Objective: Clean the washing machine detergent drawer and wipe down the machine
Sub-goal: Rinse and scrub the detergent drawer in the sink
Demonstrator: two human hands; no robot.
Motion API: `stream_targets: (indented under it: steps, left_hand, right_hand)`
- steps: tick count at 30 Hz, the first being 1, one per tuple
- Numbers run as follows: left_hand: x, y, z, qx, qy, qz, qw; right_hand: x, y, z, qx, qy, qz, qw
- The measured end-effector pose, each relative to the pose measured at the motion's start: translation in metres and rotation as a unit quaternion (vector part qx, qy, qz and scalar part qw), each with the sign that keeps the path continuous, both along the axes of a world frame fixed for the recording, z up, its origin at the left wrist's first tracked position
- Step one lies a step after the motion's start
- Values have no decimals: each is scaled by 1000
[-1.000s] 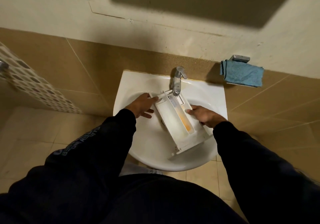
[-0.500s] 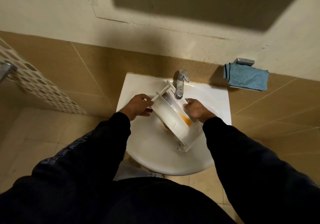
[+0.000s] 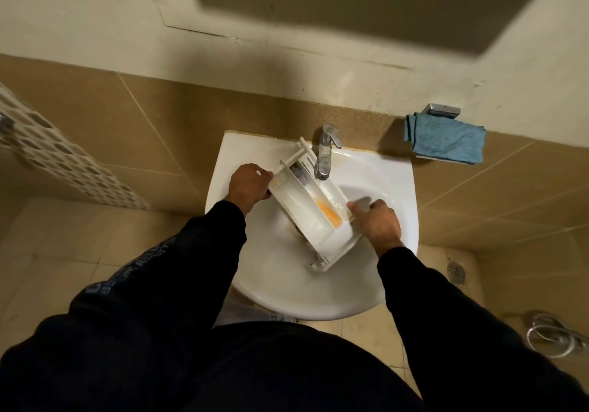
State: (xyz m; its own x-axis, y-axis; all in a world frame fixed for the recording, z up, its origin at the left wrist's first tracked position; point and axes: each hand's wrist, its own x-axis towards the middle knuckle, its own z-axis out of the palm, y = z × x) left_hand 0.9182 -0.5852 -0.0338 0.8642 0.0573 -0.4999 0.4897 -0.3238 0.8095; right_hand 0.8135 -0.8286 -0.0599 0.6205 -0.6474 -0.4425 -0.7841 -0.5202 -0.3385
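The long white plastic detergent drawer (image 3: 314, 209) lies slanted over the bowl of the white ceramic basin (image 3: 393, 185), its far end under the chrome tap (image 3: 325, 153). One narrow compartment carries an orange stain; a dark patch sits near the tap end, too dim to identify. The left hand (image 3: 250, 185) grasps the drawer's far left edge with curled fingers. The right hand (image 3: 377, 222) meets the near right side, fingers bent; motion blur hides whether it truly grips. A folded blue terry cloth (image 3: 446, 140) hangs from a metal wall holder (image 3: 441, 111). Matte black sleeves (image 3: 197, 268) cover both arms.
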Motion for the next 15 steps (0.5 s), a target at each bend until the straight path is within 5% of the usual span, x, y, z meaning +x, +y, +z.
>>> stream_targets:
  steps: [7, 15]
  left_hand:
    - [1, 13, -6, -28, 24, 25, 999]
    - [-6, 32, 1, -90, 93, -58, 990]
  right_hand:
    - [-33, 31, -9, 275, -44, -114, 954]
    - [8, 5, 33, 61, -9, 2, 998]
